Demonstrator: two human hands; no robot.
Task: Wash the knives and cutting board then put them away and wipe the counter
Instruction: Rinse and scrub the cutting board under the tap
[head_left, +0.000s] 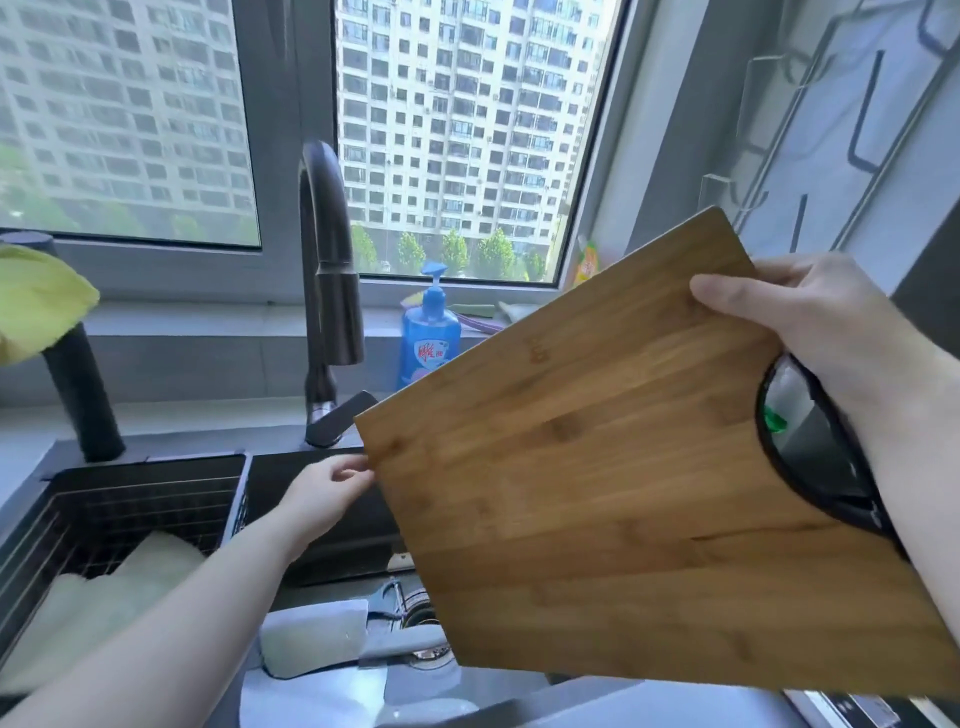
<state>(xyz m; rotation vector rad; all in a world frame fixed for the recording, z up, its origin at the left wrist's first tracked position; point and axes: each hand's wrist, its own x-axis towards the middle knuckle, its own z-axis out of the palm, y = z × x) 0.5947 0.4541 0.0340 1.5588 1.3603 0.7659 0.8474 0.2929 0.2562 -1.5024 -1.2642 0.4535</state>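
Right hand (815, 327) grips the rectangular brown bamboo cutting board (597, 493) by its upper right edge, thumb flat on the face, fingers wrapped behind, beside the black-rimmed handle cutout. Left hand (322, 493) pinches the board's left corner with curled fingertips. Board is tilted, in the air over the dark sink (337, 561). A pale wide-bladed knife with grey handle (317, 644) lies in the sink, partly hidden by the board. Dark curved faucet (330, 291) and blue pump soap bottle (430, 338) stand behind; black wire basket (156, 483) sits left.
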